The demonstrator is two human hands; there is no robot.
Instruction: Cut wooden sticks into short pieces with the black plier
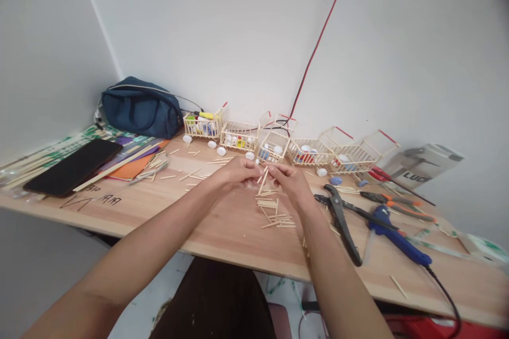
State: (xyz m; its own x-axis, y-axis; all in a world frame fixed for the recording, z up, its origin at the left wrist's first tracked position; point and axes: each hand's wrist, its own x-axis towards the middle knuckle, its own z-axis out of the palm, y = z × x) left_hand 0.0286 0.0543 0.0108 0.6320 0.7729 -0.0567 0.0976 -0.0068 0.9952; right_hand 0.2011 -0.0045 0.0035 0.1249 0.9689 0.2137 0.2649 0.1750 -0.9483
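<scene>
My left hand (239, 170) and my right hand (291, 183) meet above the middle of the table, fingers pinched together. Between the fingertips is a short thin wooden stick (263, 181), slanting down; both hands appear to grip it or small stick pieces joined to it. The exact contact is too small to make out. Just below, several cut wooden sticks (274, 204) lie in a loose pile. Behind my fingers stands a miniature shopping cart (273, 145) made of sticks, with small items inside.
More stick carts (239, 135) line the wall, with white caps (221, 151) beside them. At right lie black pliers (341, 222), a blue glue gun (400, 235) and orange-handled pliers (397, 202). A phone (73, 167) and blue pouch (141, 108) occupy the left.
</scene>
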